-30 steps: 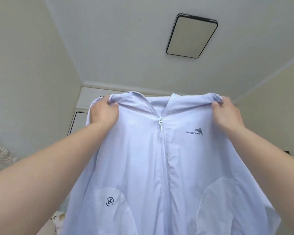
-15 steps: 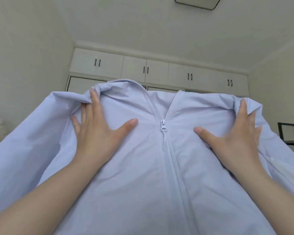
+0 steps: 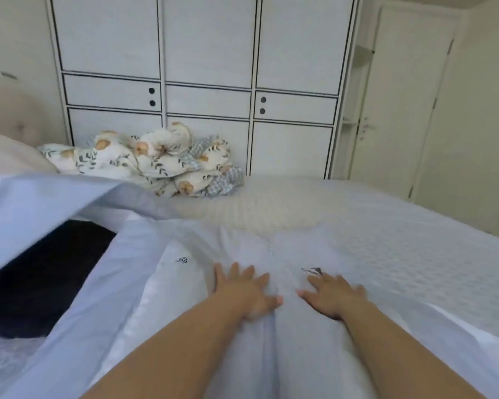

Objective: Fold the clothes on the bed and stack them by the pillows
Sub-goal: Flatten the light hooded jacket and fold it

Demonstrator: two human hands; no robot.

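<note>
A pale lavender zip-up jacket (image 3: 274,341) lies spread front-up on the bed, its zip running down the middle. My left hand (image 3: 244,289) presses flat on the jacket just left of the zip, fingers spread. My right hand (image 3: 333,293) presses flat just right of the zip, below a small dark logo. One sleeve (image 3: 49,203) billows out to the left, blurred. A dark garment (image 3: 41,280) lies under that sleeve at the left. A pillow (image 3: 6,156) shows at the far left edge.
The bed (image 3: 401,223) has a white textured cover. A crumpled floral quilt (image 3: 156,159) is heaped at its far side against a white wardrobe (image 3: 202,82). A closed door (image 3: 401,110) stands at the right.
The jacket was held up by its shoulders toward the ceiling; it now lies on the bed. Both hands let go of the shoulders and now press flat beside the zip.
</note>
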